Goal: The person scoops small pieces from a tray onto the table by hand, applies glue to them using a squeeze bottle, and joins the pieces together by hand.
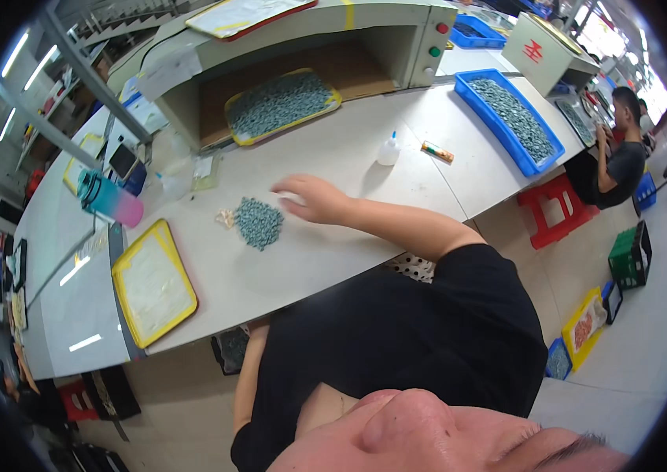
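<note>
A pile of small blue-green pieces (259, 224) lies on the white table; their exact kind is too small to tell. Touching its left side is a little cluster of beige pieces (226, 218). My right hand (314, 198) hovers over or rests on the table just right of the pile, fingers stretched toward it and slightly apart, with nothing seen in them. My left forearm (248, 370) reaches down to the table's front edge, where that hand's fingers are hidden.
A yellow-rimmed tray (189, 271) lies left, near a teal-pink bottle (117, 200). Another tray of pieces (231, 130) sits in the machine's opening (365, 67). A white squeeze bottle (388, 151), a small tube (437, 153) and a blue tray (534, 161) stand right. Beyond, a person sits.
</note>
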Tool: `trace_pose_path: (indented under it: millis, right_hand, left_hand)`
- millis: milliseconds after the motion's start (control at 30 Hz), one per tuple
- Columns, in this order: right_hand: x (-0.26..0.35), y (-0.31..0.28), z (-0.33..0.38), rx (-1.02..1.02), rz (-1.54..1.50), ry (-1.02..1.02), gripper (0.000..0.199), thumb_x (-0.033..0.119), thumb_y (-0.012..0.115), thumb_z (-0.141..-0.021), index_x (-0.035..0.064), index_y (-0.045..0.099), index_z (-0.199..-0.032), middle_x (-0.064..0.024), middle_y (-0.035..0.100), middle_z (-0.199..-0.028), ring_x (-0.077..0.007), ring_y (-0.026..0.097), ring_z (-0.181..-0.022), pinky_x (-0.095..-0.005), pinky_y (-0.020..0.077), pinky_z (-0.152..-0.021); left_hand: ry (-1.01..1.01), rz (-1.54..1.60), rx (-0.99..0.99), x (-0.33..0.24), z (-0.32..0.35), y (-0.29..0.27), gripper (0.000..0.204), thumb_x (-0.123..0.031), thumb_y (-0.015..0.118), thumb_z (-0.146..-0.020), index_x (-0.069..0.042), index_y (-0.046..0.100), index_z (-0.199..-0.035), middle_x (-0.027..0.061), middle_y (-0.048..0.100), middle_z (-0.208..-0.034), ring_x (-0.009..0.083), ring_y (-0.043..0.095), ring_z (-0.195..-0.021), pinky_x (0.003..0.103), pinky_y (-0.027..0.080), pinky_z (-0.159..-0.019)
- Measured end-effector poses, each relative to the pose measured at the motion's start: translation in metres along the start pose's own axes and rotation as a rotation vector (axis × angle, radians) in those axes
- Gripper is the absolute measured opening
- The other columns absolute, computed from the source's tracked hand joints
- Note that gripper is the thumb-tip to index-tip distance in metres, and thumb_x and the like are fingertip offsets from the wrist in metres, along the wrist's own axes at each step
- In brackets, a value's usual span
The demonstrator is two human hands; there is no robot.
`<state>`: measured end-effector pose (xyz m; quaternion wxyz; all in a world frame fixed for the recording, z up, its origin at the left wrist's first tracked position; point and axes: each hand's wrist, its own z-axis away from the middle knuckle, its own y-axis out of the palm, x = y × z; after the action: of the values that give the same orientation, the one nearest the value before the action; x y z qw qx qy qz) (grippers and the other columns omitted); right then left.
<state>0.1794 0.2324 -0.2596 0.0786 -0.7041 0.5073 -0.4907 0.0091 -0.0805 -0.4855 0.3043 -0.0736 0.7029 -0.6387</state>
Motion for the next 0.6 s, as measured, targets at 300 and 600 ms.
trace_pose_path:
  millis: [300,600]
  right_hand:
    - [-0.075,-0.171,0.147,-0.460,0.616,0.248,0.037,-0.009,0.056,-0.072,0.0007,0.058,-0.108,-0.0185,0.058,-0.113,-0.0363,0.052,-0.112,-0.0418,0.0441,-0.096]
    - [-0.127,-0.185,0.156,-0.203,0.317,0.532,0.033,0.003,0.058,-0.088,0.0003,0.057,-0.120,-0.0185,0.055,-0.127,-0.0346,0.050,-0.121,-0.0376,0.0415,-0.103]
  left_hand:
    - [0.167,0.004,0.942,-0.096,-0.010,-0.203,0.029,-0.028,0.056,-0.091,-0.007,0.060,-0.110,0.0174,0.066,-0.080,0.0321,0.068,-0.078,0.040,0.053,-0.068]
    - [0.583,0.472,0.335,-0.253,-0.140,-0.216,0.032,-0.016,0.063,-0.087,-0.005,0.054,-0.116,0.0158,0.063,-0.090,0.0311,0.062,-0.076,0.038,0.049,-0.068]
